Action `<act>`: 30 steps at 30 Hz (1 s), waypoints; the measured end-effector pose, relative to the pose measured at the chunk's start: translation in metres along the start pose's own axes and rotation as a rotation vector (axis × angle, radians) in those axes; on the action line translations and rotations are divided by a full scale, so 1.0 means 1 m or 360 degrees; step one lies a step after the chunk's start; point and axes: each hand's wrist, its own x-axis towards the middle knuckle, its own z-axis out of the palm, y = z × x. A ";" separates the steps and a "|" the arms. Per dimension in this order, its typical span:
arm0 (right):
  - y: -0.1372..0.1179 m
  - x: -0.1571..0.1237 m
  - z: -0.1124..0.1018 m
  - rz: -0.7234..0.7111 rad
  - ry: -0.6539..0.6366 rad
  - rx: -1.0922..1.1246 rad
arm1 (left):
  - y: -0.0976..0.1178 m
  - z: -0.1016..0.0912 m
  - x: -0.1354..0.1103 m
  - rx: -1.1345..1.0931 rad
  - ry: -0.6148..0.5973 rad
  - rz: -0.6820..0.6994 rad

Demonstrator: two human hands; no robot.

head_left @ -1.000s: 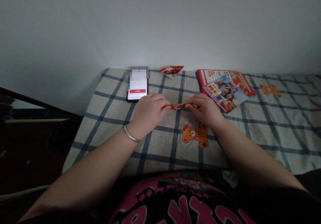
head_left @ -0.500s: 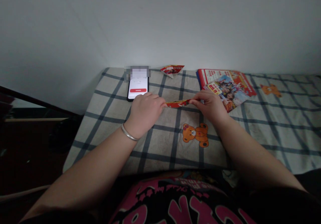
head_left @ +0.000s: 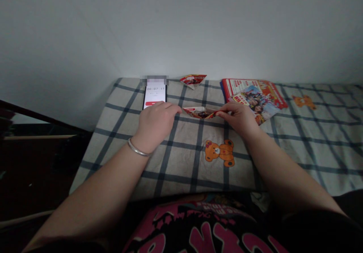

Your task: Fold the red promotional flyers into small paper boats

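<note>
My right hand [head_left: 238, 117] pinches the right end of a small folded red-and-white printed paper [head_left: 201, 113], which bulges apart into a shallow boat-like shape above the cloth. My left hand [head_left: 159, 122], with a silver bangle at the wrist, is beside the paper's left corner. Its fingers reach toward that corner with a slight gap, and the thumb is hidden beneath. A similar folded paper piece [head_left: 193, 80] stands behind, near the wall.
A phone [head_left: 155, 92] showing a timer lies behind my left hand. At the right is a stack of colourful flyers [head_left: 262, 96]. The checked tablecloth [head_left: 181, 155] carries printed bears and meets a pale wall [head_left: 181, 26] at the back.
My left hand has shifted left, off the paper's left end. The paper, flat and narrow before, has spread apart and shows its white edge. My right hand keeps its pinch.
</note>
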 end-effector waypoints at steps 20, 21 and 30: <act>-0.016 -0.006 0.007 -0.0476 -0.0121 0.0032 | 0.004 0.014 0.000 -0.0336 0.0137 0.0225; -0.017 -0.006 0.007 -0.0485 -0.0121 0.0017 | 0.004 0.014 0.000 -0.0352 0.0140 0.0231; -0.022 -0.008 0.006 -0.0232 -0.0118 -0.0318 | 0.005 0.014 -0.002 -0.0432 0.0268 0.0217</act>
